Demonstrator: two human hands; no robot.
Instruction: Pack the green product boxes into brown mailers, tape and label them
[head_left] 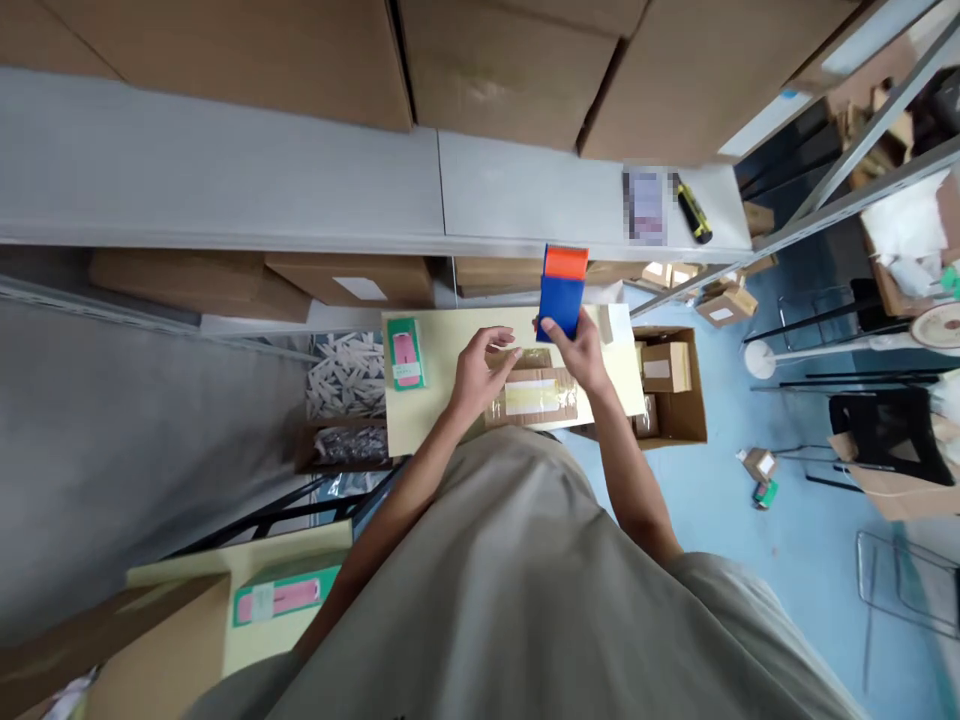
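My right hand (pixel 576 352) grips a blue tape dispenser (pixel 561 298) with an orange end and a toothed edge, its thumb lying on the blue face. The dispenser is held up above the far part of a pale yellow table (pixel 439 425). Empty and with its fingers apart, my left hand (pixel 484 368) hovers by the left end of a taped cardboard box (pixel 540 396). That box lies close to my body and bears a white label under shiny tape. A green and pink box (pixel 406 354) rests at the table's left side.
Above the table runs a grey shelf (pixel 300 170) with large cartons and a yellow and black box cutter (pixel 691 210). An open carton (pixel 694 405) of smaller boxes stands right of the table. At lower left, another green and pink box (pixel 281 597) lies on a second surface.
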